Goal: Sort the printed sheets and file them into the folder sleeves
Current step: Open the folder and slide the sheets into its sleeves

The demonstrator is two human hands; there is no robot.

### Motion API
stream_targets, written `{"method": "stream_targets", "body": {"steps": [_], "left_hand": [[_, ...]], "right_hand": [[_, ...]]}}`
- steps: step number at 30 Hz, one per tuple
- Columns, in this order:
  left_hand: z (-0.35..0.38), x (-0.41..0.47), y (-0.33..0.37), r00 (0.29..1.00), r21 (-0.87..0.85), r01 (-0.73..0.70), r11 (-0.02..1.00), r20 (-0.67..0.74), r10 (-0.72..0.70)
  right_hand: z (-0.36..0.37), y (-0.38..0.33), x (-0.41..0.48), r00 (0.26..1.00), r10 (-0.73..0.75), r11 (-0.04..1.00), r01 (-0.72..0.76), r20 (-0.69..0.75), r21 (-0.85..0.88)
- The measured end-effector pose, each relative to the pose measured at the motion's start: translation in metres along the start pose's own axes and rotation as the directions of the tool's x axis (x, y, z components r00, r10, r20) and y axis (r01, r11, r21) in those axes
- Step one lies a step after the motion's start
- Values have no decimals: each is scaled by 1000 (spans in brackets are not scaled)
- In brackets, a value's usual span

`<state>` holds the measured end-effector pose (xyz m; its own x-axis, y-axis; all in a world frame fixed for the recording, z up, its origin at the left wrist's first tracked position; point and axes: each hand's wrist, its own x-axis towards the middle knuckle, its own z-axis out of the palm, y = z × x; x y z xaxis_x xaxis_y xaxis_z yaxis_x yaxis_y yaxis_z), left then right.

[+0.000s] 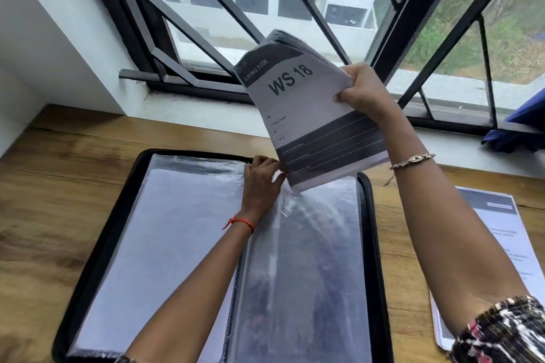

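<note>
A large black zip-edged fabric folder [373, 244] is laid open on a brown wooden table [59, 171], with its clear plastic pages spread to both sides of a dark spine. Above the folder's far right corner, a thick stack of grey-and-black printed paper sheets [312, 115] is held tilted in the air, its lower corner just over the folder's top edge. The top sheet is headed "LIVING ROOM" and marked "WS 18".

The stack is gripped at its right edge by the right hand [364, 91], with the thumb on the front and the fingers wrapped behind (a thin metal bracelet [411, 160] is worn on that wrist). The left hand [261, 183] is placed at the folder's top edge near the spine, its fingers curled over the mouth of the right-hand clear plastic sleeve [309, 259]. The film appears to be pinched there, though glare and blur make the exact hold hard to read. A red thread [239, 222] is tied round the left wrist.

To the right of the folder, a second pile of white printed sheets [495, 244] is laid flat on the table. Beyond the folder a black-framed barred window [206, 23] is seen, and a dark blue cloth [525, 124] is bunched on its sill, past the folder's far right.
</note>
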<state>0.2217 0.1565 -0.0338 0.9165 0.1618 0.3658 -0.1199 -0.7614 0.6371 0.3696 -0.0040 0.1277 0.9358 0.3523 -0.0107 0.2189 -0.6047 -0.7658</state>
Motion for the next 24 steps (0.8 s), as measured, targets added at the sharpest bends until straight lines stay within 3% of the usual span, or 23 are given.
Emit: {"method": "stream_targets", "body": {"steps": [12,17,24], "left_hand": [[2,2,-3,999,-20,-29,999,-45,28],[5,3,3,998,5,-68,998,-1,68],[28,-1,50,976,-49,-204,978,61,207]], "right_hand": [[29,22,-10,996,81,935,-62,-40,350],[44,13,-5,993,117,936,-103,-23,336],[43,-2,-3,999,43,958,-40,-6,284]]}}
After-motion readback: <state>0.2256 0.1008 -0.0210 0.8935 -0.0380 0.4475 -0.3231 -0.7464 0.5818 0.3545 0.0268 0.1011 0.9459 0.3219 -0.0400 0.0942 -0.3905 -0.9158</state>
